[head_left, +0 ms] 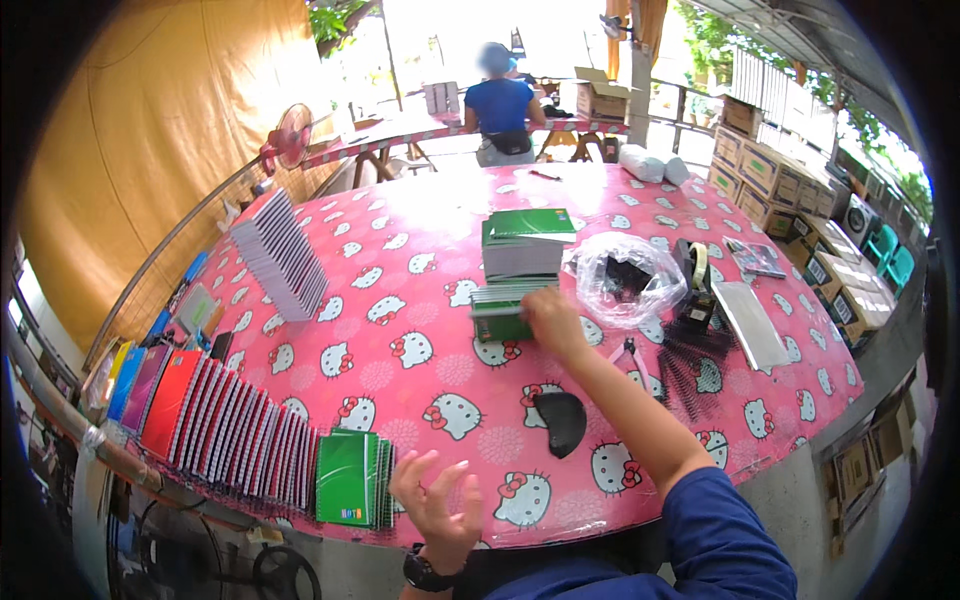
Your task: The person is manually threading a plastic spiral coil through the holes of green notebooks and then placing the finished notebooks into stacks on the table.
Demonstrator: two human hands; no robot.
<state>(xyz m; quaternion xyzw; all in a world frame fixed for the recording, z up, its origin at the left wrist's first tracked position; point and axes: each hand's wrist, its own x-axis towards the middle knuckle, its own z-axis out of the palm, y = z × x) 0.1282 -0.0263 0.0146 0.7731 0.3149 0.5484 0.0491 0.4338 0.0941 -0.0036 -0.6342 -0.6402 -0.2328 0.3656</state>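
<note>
My right hand (552,322) reaches across the table, its fingers closed on the right edge of a green notebook (500,326) at the near end of a pile. Just behind it rises a taller stack of green-covered notebooks (525,255). My left hand (438,498) is held above the near table edge with fingers spread and nothing in it. Beside that hand stand several spiral-bound green notebooks (346,480), at the end of a long row of red spiral notebooks (235,420). A black curved, flat piece (562,422) lies between my arms.
Right of the stack lie a clear plastic bag (630,280), a tape dispenser (695,282), pink-handled pliers (636,362), black binding coils (693,372) and clear sheets (750,325). A tall notebook stack (280,258) stands left. Beyond are a person (500,108), a fan (291,138) and cartons (770,175).
</note>
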